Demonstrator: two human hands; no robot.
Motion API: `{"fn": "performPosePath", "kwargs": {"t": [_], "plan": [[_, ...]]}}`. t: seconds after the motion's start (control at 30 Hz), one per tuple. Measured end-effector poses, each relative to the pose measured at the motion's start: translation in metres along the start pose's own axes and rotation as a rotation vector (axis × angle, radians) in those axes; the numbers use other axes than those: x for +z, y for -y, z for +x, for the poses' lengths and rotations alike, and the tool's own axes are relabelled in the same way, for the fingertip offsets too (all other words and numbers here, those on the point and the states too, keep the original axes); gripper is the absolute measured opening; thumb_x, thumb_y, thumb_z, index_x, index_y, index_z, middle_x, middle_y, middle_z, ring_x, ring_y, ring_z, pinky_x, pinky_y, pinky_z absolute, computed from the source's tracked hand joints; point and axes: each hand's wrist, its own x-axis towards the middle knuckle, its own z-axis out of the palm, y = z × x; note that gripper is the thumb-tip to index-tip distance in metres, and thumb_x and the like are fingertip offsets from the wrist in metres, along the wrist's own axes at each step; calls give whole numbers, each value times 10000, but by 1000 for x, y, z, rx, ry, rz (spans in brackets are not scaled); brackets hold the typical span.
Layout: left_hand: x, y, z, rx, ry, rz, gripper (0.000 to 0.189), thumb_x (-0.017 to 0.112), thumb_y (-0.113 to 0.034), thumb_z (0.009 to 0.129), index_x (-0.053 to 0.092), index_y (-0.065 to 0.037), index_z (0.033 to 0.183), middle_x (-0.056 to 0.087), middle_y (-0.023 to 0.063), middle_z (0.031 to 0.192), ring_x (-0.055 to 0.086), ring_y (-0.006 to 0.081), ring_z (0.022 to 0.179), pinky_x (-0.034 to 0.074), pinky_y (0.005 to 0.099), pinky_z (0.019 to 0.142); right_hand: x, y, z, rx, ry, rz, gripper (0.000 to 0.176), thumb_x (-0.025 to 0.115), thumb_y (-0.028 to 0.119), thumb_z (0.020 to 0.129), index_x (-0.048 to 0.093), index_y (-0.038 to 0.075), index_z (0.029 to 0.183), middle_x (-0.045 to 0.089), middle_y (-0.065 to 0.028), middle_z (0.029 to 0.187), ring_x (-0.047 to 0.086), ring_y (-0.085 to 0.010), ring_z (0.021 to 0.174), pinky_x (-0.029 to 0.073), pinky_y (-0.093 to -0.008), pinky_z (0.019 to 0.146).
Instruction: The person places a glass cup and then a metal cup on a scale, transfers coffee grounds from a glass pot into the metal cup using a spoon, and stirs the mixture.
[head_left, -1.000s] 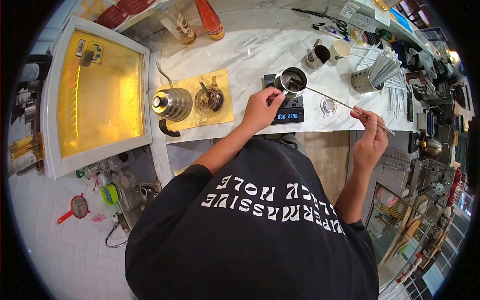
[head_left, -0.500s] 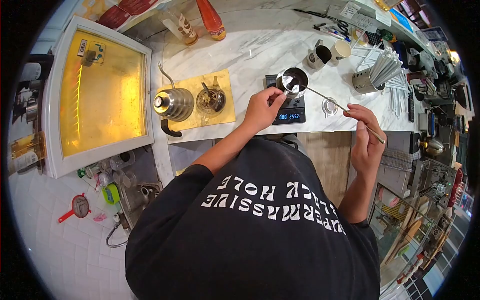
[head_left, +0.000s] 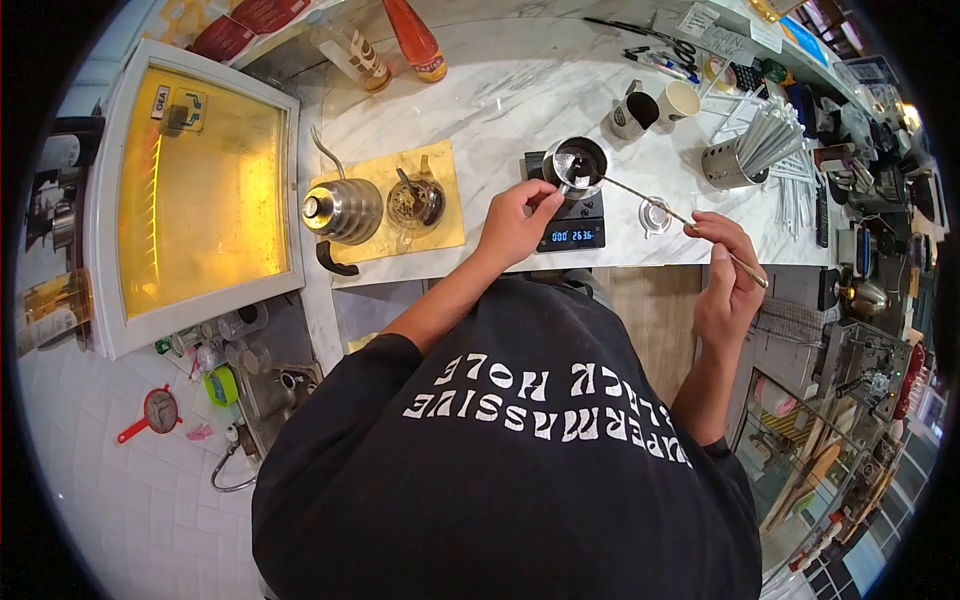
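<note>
A small metal pitcher [head_left: 592, 187] with dark liquid in it stands on a black digital scale [head_left: 572, 236] with a lit blue display. My left hand [head_left: 517, 222] pinches the pitcher's near-left edge, where its handle seems to be, with thumb and fingers. Between the fingers of my right hand [head_left: 727, 262] is a long, thin bar spoon [head_left: 640, 197]. Its far end reaches into the pitcher, so the tip is hidden. On the counter under the spoon's shaft lies a small metal strainer-like piece [head_left: 655, 217].
Left on the marble counter [head_left: 490, 110], a gooseneck kettle [head_left: 345, 212] and a glass server [head_left: 415, 203] stand on a yellow cloth [head_left: 448, 165]. Behind are two bottles, one red [head_left: 415, 42]. Two cups [head_left: 679, 101] and a straw holder [head_left: 732, 165] stand to the right.
The scale's reading has risen slightly. The spoon and both hands keep nearly the same pose. The whole view has shifted a little.
</note>
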Motion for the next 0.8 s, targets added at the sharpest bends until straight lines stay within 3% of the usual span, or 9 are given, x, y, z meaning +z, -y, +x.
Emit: {"fn": "performPosePath", "kwargs": {"t": [0.17, 0.4, 0.6, 0.7, 0.8], "plan": [[3, 2, 0, -1, -26, 9, 202, 717, -202, 949, 725, -11, 1016, 733, 102, 848, 675, 168, 769, 517, 310, 727, -10, -9, 3, 7, -65, 102, 265, 445, -21, 945, 698, -73, 1004, 707, -204, 1079, 662, -276, 1087, 492, -378, 982], [10, -2, -4, -7, -96, 8, 185, 710, -174, 952, 722, -2, 1018, 741, 100, 887, 684, 162, 816, 517, 306, 739, -15, -22, 17, -1, 30, 95, 261, 454, -6, 948, 698, -79, 1004, 709, -205, 1077, 658, -271, 1080, 494, -382, 972], [18, -13, -11, -63, -220, -67, 242, 710, -187, 960, 686, -23, 1137, 682, 36, 898, 620, 116, 836, 503, 276, 745, -54, -40, 45, -63, -18, 177, 272, 419, 11, 966, 667, -94, 1000, 701, -239, 1056, 681, -297, 1028, 531, -405, 935], [26, -2, -18, -88, -315, -133, 307, 699, -203, 974, 639, -45, 1231, 644, 21, 927, 585, 95, 830, 488, 255, 730, -77, -61, 62, -91, -121, 244, 306, 379, 67, 1032, 620, -114, 1078, 691, -261, 1050, 689, -322, 993, 556, -424, 910], [34, 5, -31, -172, -333, -104, 360, 630, -225, 1023, 560, -45, 1327, 609, 37, 1021, 582, 105, 891, 477, 266, 812, -87, -80, 76, -81, -187, 185, 314, 364, 91, 1074, 605, -99, 1138, 708, -237, 1043, 698, -295, 1000, 540, -399, 940]]}}
